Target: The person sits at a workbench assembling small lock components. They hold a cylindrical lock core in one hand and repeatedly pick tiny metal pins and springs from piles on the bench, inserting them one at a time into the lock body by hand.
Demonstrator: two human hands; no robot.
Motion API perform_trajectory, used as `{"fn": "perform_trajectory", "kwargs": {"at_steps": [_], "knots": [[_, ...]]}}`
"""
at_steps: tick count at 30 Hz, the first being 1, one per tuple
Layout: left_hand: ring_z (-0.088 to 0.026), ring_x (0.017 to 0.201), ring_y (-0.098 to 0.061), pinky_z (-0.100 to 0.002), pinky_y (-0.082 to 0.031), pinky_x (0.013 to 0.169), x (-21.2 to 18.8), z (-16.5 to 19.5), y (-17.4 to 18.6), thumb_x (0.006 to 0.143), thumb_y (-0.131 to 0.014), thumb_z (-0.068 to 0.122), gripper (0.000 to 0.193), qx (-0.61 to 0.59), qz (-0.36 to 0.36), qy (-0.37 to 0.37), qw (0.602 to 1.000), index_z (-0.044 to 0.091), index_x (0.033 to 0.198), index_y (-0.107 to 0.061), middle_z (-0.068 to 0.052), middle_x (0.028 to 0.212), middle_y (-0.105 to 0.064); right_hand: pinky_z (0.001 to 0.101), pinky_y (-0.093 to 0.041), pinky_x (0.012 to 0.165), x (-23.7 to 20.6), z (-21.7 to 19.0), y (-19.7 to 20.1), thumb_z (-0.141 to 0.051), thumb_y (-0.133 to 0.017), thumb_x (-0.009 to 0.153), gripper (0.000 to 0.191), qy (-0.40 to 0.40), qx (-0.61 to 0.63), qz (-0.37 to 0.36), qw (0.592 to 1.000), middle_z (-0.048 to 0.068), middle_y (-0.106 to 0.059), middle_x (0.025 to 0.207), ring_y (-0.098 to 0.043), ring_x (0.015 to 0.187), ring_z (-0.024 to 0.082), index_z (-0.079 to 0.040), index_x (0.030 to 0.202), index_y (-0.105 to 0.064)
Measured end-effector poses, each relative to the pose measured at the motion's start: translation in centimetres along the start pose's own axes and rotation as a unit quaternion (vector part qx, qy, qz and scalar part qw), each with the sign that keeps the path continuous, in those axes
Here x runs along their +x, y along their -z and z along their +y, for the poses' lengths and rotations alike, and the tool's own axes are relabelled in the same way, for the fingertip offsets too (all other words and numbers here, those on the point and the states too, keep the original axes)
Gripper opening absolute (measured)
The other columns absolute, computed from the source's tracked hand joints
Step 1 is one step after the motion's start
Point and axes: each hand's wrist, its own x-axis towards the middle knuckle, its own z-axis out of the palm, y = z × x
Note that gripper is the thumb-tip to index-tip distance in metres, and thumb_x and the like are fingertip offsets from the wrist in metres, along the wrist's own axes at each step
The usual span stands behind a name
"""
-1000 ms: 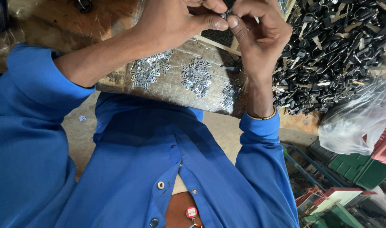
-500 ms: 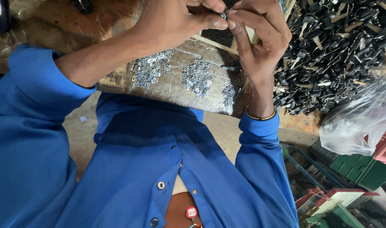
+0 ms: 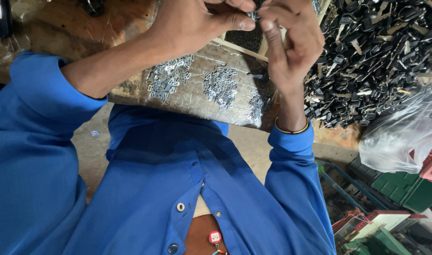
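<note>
Silver clip [image 3: 252,15], tiny, sits pinched between my left hand [image 3: 197,23] and right hand [image 3: 291,42] at twelve o'clock. Loosen either pinch and I judge it would drop among the silver piles [image 3: 220,87] on the tabletop [image 3: 131,97], or into the black heap [image 3: 372,61] at two o'clock.
</note>
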Motion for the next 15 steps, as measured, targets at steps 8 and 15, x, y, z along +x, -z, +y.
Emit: {"fn": "perform_trajectory", "kwargs": {"at_steps": [8, 15], "knots": [[-0.016, 0.105, -0.079, -0.027, -0.064, 0.089, -0.3, 0.2, 0.0, 0.103, -0.083, 0.008, 0.017, 0.001, 0.005, 0.024, 1.000, 0.004, 0.117, -0.074, -0.007, 0.115, -0.080, 0.0230, -0.051, 0.084, -0.5, -0.3, 0.2, 0.009, -0.072, 0.107, 0.009, -0.113, 0.146, -0.004, 0.983, 0.010, -0.062, 0.122, -0.063, 0.101, 0.014, 0.008, 0.115, -0.069], [-0.016, 0.107, -0.079, -0.029, -0.064, 0.093, -0.6, 0.1, 0.0, 0.102, -0.083, 0.007, 0.020, 0.010, 0.010, 0.037, 0.999, 0.005, 0.120, -0.075, -0.007, 0.116, -0.079, 0.0341, -0.056, 0.089, 1.7, -2.1, 0.6, 0.005, -0.076, 0.102, 0.009, -0.009, -0.034, -0.063, 0.997, 0.008, -0.069, 0.113, -0.071, 0.099, 0.028, 0.002, 0.108, -0.070]]}}
